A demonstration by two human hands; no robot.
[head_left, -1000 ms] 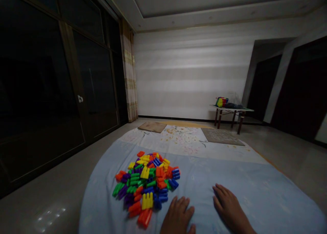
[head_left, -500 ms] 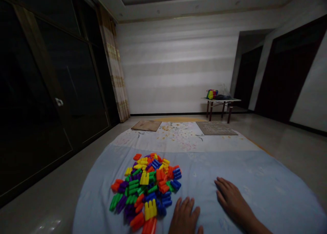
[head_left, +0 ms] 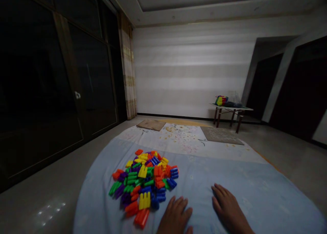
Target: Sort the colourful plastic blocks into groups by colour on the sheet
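Observation:
A loose pile of plastic building blocks (head_left: 143, 175) in red-orange, yellow, green, blue and purple lies on the light blue tablecloth (head_left: 204, 172), left of both hands. My left hand (head_left: 176, 213) rests palm down on the cloth, just right of the pile's near edge, its fingers stretched out and holding nothing. Closest to it are a blue block (head_left: 154, 203) and a yellow block (head_left: 144, 200). Farther right, my right hand (head_left: 227, 206) also lies flat on the cloth with fingers extended and nothing in it.
Toward the table's far side lie a brown board (head_left: 151, 125) and a greyish patterned board (head_left: 221, 135) on a white floral cloth (head_left: 178, 138). Beyond stands a small table (head_left: 231, 107) with a colourful bag (head_left: 221, 100). Dark glass doors (head_left: 92, 77) line the left.
The view has turned slightly and tilted, so the room appears shifted right. Both hands stay flat on the cloth beside the pile, and the blocks look unmoved.

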